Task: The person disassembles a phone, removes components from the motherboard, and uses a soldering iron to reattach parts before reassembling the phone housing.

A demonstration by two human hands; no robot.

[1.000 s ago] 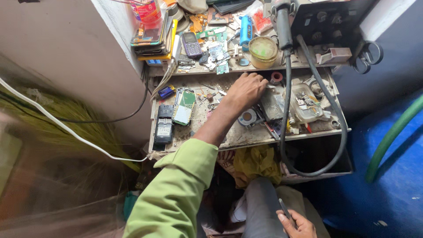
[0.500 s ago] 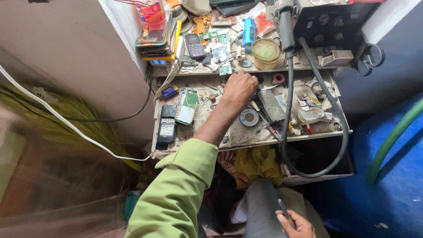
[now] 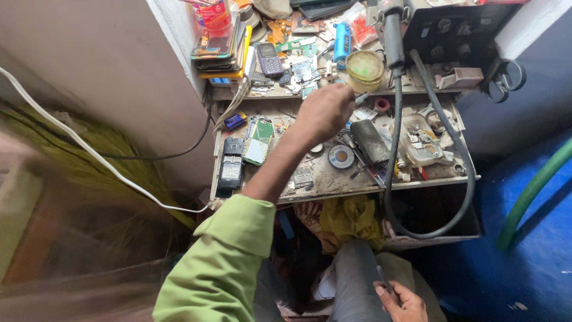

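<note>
Left hand (image 3: 325, 112) is hovering curled over the cluttered bench (image 3: 333, 185), just below the jar (image 3: 364, 67); can't tell what it's pinching. Right hand (image 3: 400, 301) is resting on the knee, pinching a thin tool (image 3: 384, 278).

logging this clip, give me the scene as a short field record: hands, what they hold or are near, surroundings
left hand: raised over the cluttered workbench, fingers closed; anything held is too small to tell
nearest: round yellowish tin, solder wick reel
right hand: low by the knee, holding a thin dark tool
sleeve: green
also there: keypad phone, black hose
</note>
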